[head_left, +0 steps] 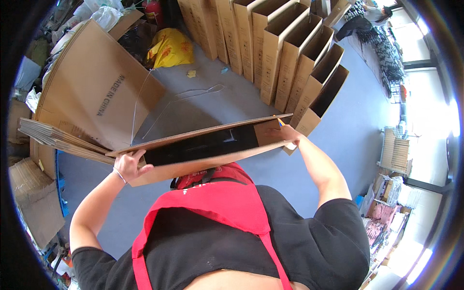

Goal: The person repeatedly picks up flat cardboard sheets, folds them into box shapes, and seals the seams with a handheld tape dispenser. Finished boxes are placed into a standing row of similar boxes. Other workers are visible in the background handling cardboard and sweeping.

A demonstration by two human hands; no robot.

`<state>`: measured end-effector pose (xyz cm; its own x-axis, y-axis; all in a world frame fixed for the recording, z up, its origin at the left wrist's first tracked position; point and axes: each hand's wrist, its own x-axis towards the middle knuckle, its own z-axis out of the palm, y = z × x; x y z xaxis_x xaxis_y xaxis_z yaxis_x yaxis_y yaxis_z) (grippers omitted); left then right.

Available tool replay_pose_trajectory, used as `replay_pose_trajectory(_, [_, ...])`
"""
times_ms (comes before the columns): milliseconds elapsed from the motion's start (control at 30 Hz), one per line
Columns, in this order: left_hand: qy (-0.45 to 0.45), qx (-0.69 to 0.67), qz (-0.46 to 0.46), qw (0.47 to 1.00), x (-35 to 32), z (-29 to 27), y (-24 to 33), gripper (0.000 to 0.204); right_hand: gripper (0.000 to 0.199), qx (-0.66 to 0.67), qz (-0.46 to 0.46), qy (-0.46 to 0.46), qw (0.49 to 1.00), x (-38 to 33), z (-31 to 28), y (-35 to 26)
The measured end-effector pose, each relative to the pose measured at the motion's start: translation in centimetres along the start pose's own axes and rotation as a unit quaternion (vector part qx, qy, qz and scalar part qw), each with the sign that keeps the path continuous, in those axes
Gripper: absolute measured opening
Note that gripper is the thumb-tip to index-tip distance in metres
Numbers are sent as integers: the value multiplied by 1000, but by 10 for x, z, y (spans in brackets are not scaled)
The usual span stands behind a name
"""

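In front of my body stands a narrow cardboard carton (pixel 212 162), its long top opening facing up and its inside dark. My left hand (pixel 128 166) grips the carton's left end, thumb over the near wall. At the opposite end my right hand (pixel 288 134) holds the carton, its fingers partly hidden at the rim. A small yellow-and-blue object (pixel 281 122) shows by the right fingers; its kind is unclear. Just left of my left hand lies a stack of flattened cartons (pixel 63 140).
Several opened narrow cartons (pixel 270 53) stand in a row ahead and to the right. A large cardboard sheet (pixel 96 87) leans at the left. A loose strap (pixel 193 92) lies on the grey floor near a yellow plastic bag (pixel 171 47). A wire basket (pixel 395 151) stands far right.
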<state>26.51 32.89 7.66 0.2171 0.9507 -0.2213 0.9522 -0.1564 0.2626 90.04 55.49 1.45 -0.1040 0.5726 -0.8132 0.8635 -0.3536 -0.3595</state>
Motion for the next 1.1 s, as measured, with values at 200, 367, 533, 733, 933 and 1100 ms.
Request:
replay_pose_trajectory(200, [220, 38, 205, 953, 38, 56, -28, 37, 89, 443, -39, 72, 893, -49, 9, 31])
replay_pose_trajectory(367, [220, 107, 174, 954, 49, 54, -9, 59, 69, 188, 4, 166, 968, -2, 25, -54])
replay_pose_trajectory(533, [116, 19, -95, 989, 84, 43, 56, 112, 76, 259, 35, 54, 964, 24, 20, -89])
replay_pose_trajectory(733, [25, 19, -165, 986, 63, 25, 92, 116, 24, 332, -3, 120, 936, -35, -22, -15])
replay_pose_trajectory(933, [124, 7, -125, 984, 36, 68, 132, 116, 35, 200, -265, 201, 922, -82, -125, -77])
replay_pose_trajectory(1100, [145, -14, -159, 977, 8, 93, 159, 125, 16, -169, -495, 15, 852, -25, -72, -250])
